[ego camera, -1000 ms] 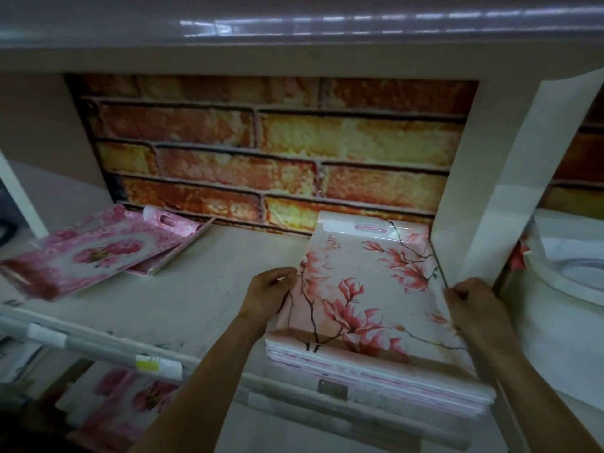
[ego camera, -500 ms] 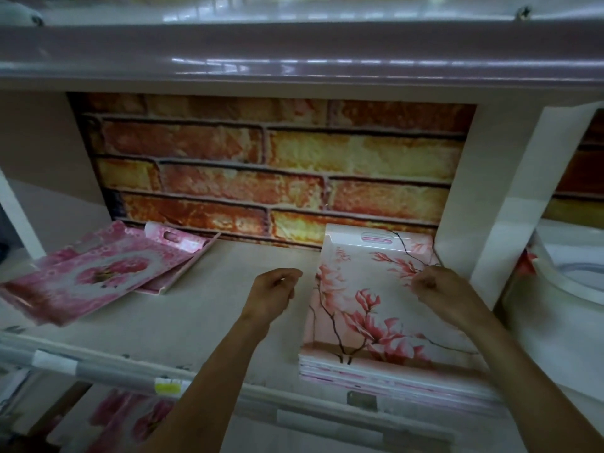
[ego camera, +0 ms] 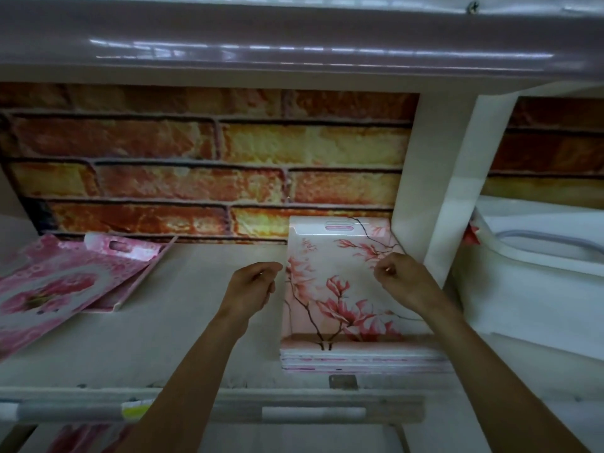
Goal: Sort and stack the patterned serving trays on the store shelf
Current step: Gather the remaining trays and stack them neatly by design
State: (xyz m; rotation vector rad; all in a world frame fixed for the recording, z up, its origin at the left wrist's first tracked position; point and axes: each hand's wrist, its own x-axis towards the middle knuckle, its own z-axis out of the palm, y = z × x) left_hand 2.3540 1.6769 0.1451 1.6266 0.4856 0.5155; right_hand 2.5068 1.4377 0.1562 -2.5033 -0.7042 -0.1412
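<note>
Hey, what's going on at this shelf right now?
A person is sorting patterned trays on a store shelf. A neat stack of blossom-branch trays sits at the right, against the white divider. The left hand hangs beside the stack and the right hand is over its top tray. Both have loosely curled fingers and hold nothing. The pink floral trays on the left lie askew, not yet squared up.

I read the stacked blossom trays (ego camera: 340, 289) at the right as smooth, glossy plastic, with a sheen along the far rim. The pink trays (ego camera: 65, 282) at left look just as slick. The shelf board (ego camera: 196, 338) is matt, pale wood-grain. The brick backing (ego camera: 196, 152) looks rough and mottled. The upper shelf edge (ego camera: 294, 44) and white divider (ego camera: 457, 197) shine glossy.
</note>
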